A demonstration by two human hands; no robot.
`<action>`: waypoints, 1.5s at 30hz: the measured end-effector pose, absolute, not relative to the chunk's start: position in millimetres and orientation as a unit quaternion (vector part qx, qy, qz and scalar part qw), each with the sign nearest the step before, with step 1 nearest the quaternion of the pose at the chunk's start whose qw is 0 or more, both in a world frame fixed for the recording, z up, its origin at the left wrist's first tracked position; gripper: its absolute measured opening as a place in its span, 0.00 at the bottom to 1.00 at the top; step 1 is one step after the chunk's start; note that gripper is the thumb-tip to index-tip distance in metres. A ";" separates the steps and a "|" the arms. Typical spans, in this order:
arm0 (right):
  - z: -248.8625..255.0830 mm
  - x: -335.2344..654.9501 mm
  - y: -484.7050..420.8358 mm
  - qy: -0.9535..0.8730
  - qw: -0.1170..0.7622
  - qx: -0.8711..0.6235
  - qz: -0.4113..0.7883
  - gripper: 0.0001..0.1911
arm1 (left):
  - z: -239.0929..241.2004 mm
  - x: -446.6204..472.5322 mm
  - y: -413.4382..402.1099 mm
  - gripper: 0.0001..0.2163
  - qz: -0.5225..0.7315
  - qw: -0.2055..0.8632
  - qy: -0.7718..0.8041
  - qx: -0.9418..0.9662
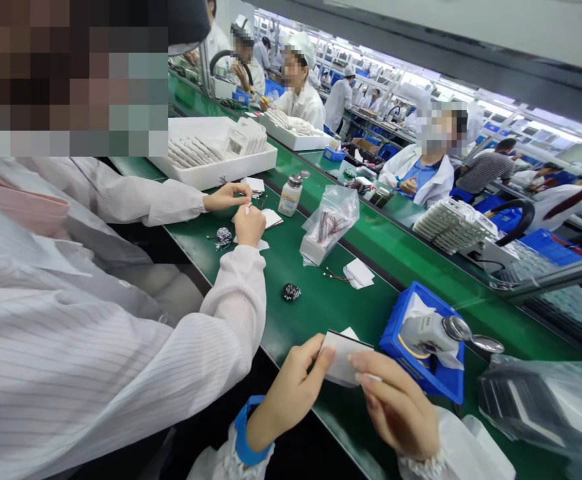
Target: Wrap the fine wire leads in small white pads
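A flat white rectangular piece [343,360] with a dark strip along its upper edge is held up just above the near side of the green bench. My left hand [295,380], a blue band at its wrist, pinches the left end between thumb and fingers. At the other end, my right hand [395,400] has its fingertips against the face of the piece; its thumb is partly hidden. A white corner of something [351,333] shows behind the piece.
Right of my hands stands a blue bin [395,327] holding a bottle [428,331]; beyond it lies a clear bag of dark flat pieces [525,400]. A black-and-white bundle [291,291], white cards [359,273] and a bag of wires [328,227] lie ahead. A co-worker's sleeve [235,307] reaches in from the left.
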State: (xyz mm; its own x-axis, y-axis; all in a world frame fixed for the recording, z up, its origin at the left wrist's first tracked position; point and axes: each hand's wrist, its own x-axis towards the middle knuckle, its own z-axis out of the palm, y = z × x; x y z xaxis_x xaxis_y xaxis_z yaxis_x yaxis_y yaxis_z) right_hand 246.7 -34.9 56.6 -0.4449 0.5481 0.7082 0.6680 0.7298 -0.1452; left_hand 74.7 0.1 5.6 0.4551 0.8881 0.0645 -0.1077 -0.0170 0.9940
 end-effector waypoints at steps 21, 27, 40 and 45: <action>63.3 248.2 -27.2 -0.861 0.268 -0.432 0.000 0.11 | 23.3 71.2 -4.3 0.12 0.413 0.575 0.357 0.609; 62.5 248.7 -27.2 -0.873 0.253 -0.417 -0.004 0.11 | 19.3 72.7 -6.0 0.13 0.444 0.504 0.359 0.648; 42.3 230.8 -37.4 -0.798 0.347 -0.493 -0.001 0.09 | 14.8 76.4 -11.1 0.16 0.447 0.247 0.355 0.783; 53.1 233.8 -32.1 -0.789 0.368 -0.475 0.130 0.08 | 18.0 72.7 -9.5 0.15 0.455 0.243 0.359 0.777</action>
